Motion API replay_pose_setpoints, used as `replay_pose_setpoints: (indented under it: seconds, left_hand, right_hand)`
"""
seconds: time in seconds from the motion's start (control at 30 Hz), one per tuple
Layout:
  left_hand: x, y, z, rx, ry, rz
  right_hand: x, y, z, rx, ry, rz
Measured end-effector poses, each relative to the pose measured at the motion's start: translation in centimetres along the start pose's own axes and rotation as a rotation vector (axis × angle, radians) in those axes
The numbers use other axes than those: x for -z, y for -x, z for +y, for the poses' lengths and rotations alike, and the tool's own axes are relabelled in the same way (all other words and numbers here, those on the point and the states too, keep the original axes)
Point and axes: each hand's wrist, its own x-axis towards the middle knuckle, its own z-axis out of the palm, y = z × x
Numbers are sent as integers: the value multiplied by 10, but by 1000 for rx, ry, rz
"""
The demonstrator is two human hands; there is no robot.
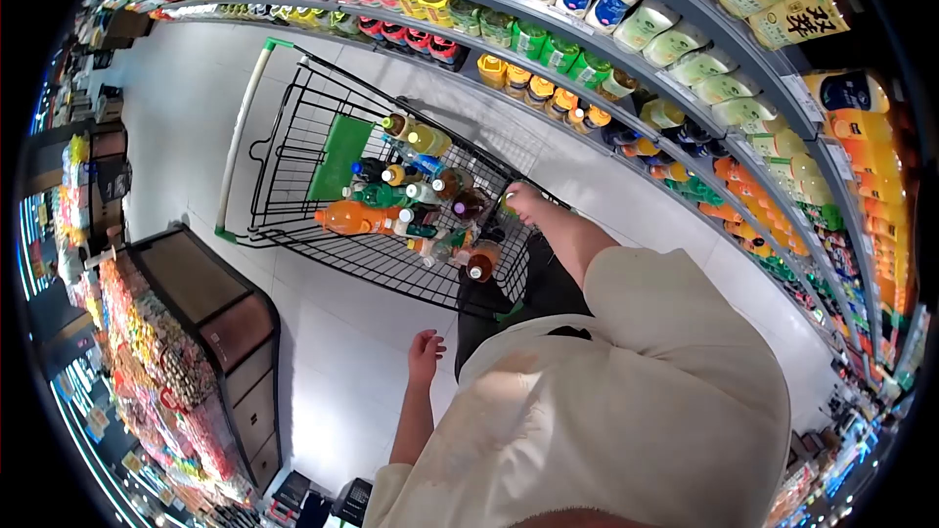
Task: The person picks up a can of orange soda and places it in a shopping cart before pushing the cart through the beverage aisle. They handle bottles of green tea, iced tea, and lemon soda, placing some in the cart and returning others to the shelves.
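My right hand [523, 203] is at the front end of the shopping cart [403, 272], closed around a small yellow-green thing, perhaps the top of a bottle; most of it is hidden. Low at my side, my left hand [425, 347] hangs away from the cart with its fingers loosely bent and apart, holding nothing. Several bottles lie in the cart: a large orange bottle [350, 218], a yellowish bottle [428, 141], a dark purple one [468, 205] and a reddish-brown one [482, 260] near my legs. A green panel [340, 158] sits near the handle.
Long curved shelves [636, 127] full of bottled drinks run along the top and right. At lower left stands a display bin [230, 337] heaped with colourful packets. Pale tiled floor [337, 372] shows between the bin and the cart. Black boxes are at the bottom edge.
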Motion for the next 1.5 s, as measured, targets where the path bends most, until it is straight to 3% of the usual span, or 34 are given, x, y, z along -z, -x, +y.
replay_pose_setpoints:
  seconds: [0.07,0.13,0.17,0.2,0.23,0.33,0.4,0.47,0.5,0.57,0.6,0.67,0.77,0.9,0.97,1.03,1.1,1.13,1.17,1.2,1.3,1.37,1.43,1.5]
  left_hand:
    - [20,-15,8,-18,-12,-60]
    - [39,-38,23,-53,-87,-128]
    - [46,-47,34,-60,-88,-150]
    - [54,-56,44,-98,-137,-195]
    - [61,-65,56,-140,-186,-240]
    - [75,-102,80,-232,-227,-378]
    - [76,-123,91,-285,-259,-486]
    - [65,-146,98,-528,-354,-604]
    - [53,-142,118,-539,-348,-618]
    - [24,-102,182,-813,-743,-585]
    - [10,-87,204,-831,-737,-591]
    - [-22,-58,243,-1177,-846,-579]
    - [-63,-27,279,-1355,-745,-654]
    - [-100,-9,278,-1195,-655,-711]
    - [-111,22,284,-1004,-540,-803]
    - [-124,19,254,-846,-210,-1018]
    - [-130,35,233,-543,22,-1140]
    - [-131,45,229,-546,1,-1148]
    - [-130,57,228,-402,46,-1145]
    - [-130,70,228,-256,91,-1135]
    - [-133,101,231,-137,107,-1101]
    - [-140,110,227,-205,58,-1099]
    - [-147,119,227,-273,12,-1097]
    - [-153,131,232,-590,-167,-1117]
  right_hand:
    - [-7,-10,6,-35,-234,-2]
    - [-13,-19,28,20,-191,65]
    - [-12,-2,22,81,-128,109]
    - [-17,23,24,59,-298,238]
    - [-21,42,21,56,-301,259]
    - [-31,82,23,58,-685,247]
    - [-34,126,10,75,-719,250]
    - [-32,181,-9,111,-791,209]
    - [-32,213,-21,114,-788,227]
    - [-32,278,-48,134,-922,188]
    - [-31,304,-57,136,-928,183]
    - [-28,349,-69,176,-965,164]
    - [-23,401,-79,227,-1030,114]
    - [-13,429,-74,415,-1142,173]
    - [-8,440,-64,515,-1201,246]
    - [-4,453,-50,624,-1158,390]
    - [-8,450,-26,653,-1068,503]
    - [-14,436,-7,720,-908,640]
    - [-20,433,4,777,-741,774]
    - [-28,433,17,776,-741,717]
    - [-53,451,28,714,-861,608]
    - [-63,460,40,665,-974,549]
    - [-64,469,47,769,-1375,224]
    - [-62,472,55,837,-1343,252]
